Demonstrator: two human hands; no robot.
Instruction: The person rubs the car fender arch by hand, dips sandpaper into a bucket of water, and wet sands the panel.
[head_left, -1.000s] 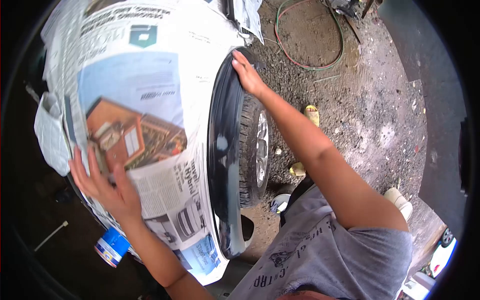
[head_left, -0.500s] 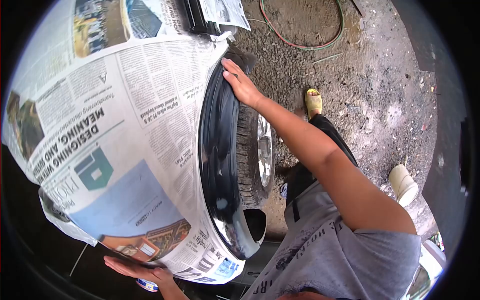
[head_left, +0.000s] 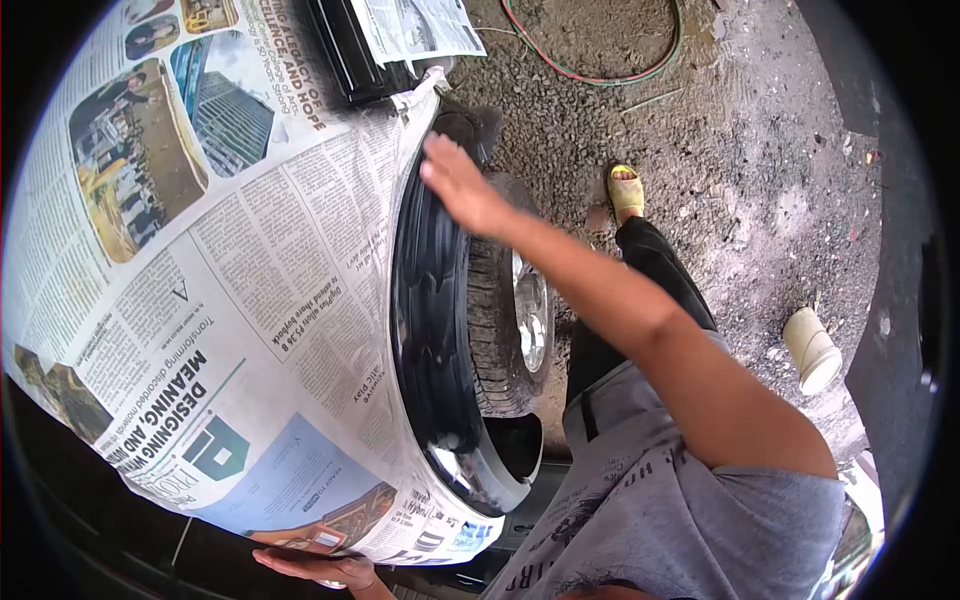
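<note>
My right hand [head_left: 462, 188] is stretched flat, fingers extended and slightly blurred, over the upper end of a glossy black wheel-arch trim [head_left: 432, 290]. Whether the palm touches it, or anything lies under it, I cannot tell. The trim curves over a tyre [head_left: 497, 350] with a shiny rim [head_left: 532, 318]. Newspaper [head_left: 300, 250] covers the body panel along the trim's left edge. My left hand [head_left: 320, 568] lies with fingers straight at the newspaper's lower edge. A small whitish thing [head_left: 331, 583] shows just below it, mostly hidden.
Gravelly ground [head_left: 740, 190] lies to the right, with a white bucket [head_left: 812, 350] on its side. A red and green hose [head_left: 600, 80] curls at the top. My foot wears a yellow slipper [head_left: 626, 190]. A black panel [head_left: 335, 50] stands at the upper left.
My right hand has shifted down along the trim, off its top end. My left hand appears slightly farther right and lower. The view has shifted, showing more newspaper at the top.
</note>
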